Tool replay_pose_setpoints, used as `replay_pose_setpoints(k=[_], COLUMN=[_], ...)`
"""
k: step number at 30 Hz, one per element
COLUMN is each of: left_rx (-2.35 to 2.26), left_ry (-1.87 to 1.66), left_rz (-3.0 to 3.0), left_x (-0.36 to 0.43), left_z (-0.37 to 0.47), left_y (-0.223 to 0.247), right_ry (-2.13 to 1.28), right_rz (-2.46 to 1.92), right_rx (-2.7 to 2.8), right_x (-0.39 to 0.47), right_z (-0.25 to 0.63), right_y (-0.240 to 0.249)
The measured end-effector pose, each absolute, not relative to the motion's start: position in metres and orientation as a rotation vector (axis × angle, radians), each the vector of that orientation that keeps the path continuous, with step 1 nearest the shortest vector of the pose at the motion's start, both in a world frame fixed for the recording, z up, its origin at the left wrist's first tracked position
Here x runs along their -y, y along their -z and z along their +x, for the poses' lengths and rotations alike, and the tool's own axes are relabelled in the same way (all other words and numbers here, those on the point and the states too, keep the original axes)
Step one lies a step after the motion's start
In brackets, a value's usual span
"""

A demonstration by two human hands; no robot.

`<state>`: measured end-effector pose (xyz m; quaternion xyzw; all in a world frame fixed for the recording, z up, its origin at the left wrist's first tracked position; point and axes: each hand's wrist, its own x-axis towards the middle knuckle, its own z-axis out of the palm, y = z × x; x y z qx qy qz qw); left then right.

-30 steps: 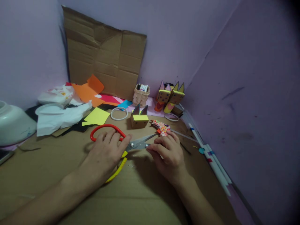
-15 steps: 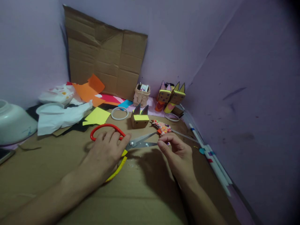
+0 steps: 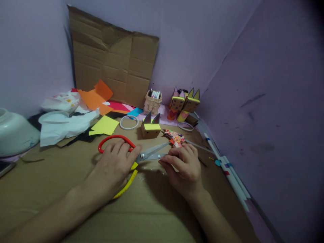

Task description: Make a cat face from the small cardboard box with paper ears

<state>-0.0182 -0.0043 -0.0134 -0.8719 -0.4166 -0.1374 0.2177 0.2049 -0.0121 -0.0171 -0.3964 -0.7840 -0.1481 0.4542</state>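
My left hand (image 3: 110,170) lies closed on a pair of scissors (image 3: 152,149) with one red and one yellow handle. The blades are parted and point right. A tiny white scrap (image 3: 159,156) sits on the lower blade. At that blade's tip, my right hand (image 3: 186,168) has thumb and fingers pinched together, its fingertips beside the scrap; what they grip, if anything, I cannot make out. Behind my right fingers lies flowered patterned paper (image 3: 176,136) with an orange bit. Just beyond the blades stands a small cardboard box (image 3: 151,131) with a yellow top and two dark pointed ears.
At the back stand a pot of markers (image 3: 153,103) and two eared cardboard figures (image 3: 186,105). Coloured paper (image 3: 105,125), a white ring (image 3: 129,122) and a bowl (image 3: 16,133) are to the left. White paper sticks (image 3: 234,179) line the right edge.
My right hand has moved left along the lower blade and turned, bringing its fingertips to the white scrap. The left hand and scissors have barely moved.
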Motion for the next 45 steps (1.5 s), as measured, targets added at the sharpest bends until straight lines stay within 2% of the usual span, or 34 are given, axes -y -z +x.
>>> replay_pose_setpoints(k=[12, 20, 24, 29, 32, 37, 45], left_rx=[1.146, 1.216, 1.487, 2.108, 2.385, 2.587, 2.471], left_ry=[0.370, 0.374, 0.607, 1.360, 1.739, 1.990, 1.946], left_rz=[-2.408, -2.439, -2.648, -3.046, -2.984, -2.833, -2.991], left_x=[0.005, 0.003, 0.003, 0.009, 0.013, 0.016, 0.017], left_z=[-0.017, -0.018, -0.023, -0.025, -0.022, -0.013, -0.001], left_y=[0.013, 0.013, 0.009, 0.000, -0.005, -0.005, 0.005], right_ry=[0.378, 0.149, -0.322, -1.391, -1.797, -1.987, -1.931], right_rz=[-0.987, -1.000, -1.063, -1.051, -1.025, -1.013, -1.073], right_rx=[1.944, 1.870, 1.613, 1.048, 0.832, 0.762, 0.796], right_x=[0.014, 0.016, 0.019, 0.023, 0.025, 0.028, 0.032], right_z=[0.203, 0.203, 0.200, 0.192, 0.185, 0.176, 0.165], right_y=[0.015, 0.013, 0.011, 0.006, 0.008, 0.014, 0.021])
